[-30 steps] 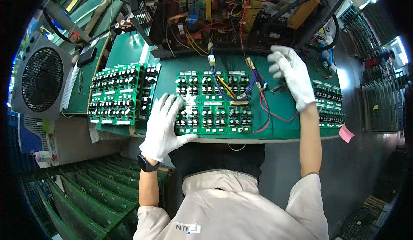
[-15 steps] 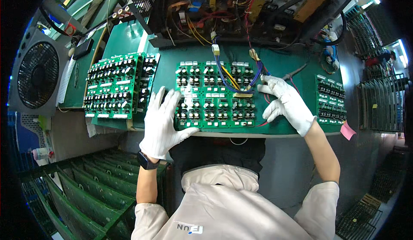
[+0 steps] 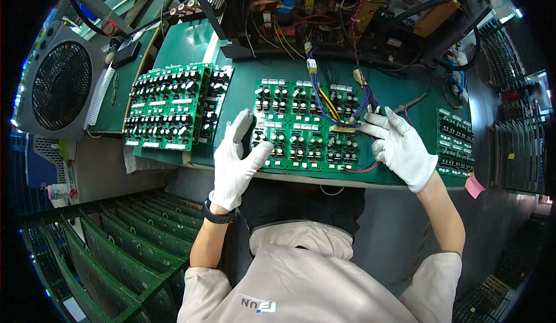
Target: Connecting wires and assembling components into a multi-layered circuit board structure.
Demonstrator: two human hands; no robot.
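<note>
A green circuit board (image 3: 294, 120) crowded with black capacitors and white parts lies flat on the bench. My left hand (image 3: 236, 164), in a white glove, is open at its left edge, its thumb out over the lower left part. My right hand (image 3: 401, 146), gloved too, is beside the board's right half. Its fingers are apart, and one fingertip comes close to the right end of a pale connector strip (image 3: 344, 129) on the board. Blue and yellow wires (image 3: 330, 104) run up from that strip. No held object shows in either hand.
Stacked circuit boards (image 3: 165, 106) stand at the left, another board (image 3: 454, 140) at the right. An opened wired chassis (image 3: 341, 19) fills the bench's far side. A black cable (image 3: 414, 104) lies behind my right hand. A grey fan (image 3: 61, 85) and a green slotted rack (image 3: 124, 242) are left.
The whole view has shifted a little. My left hand's fingers have drawn closer together and its thumb has risen over the board. My right fingertips have dropped nearer the connector strip.
</note>
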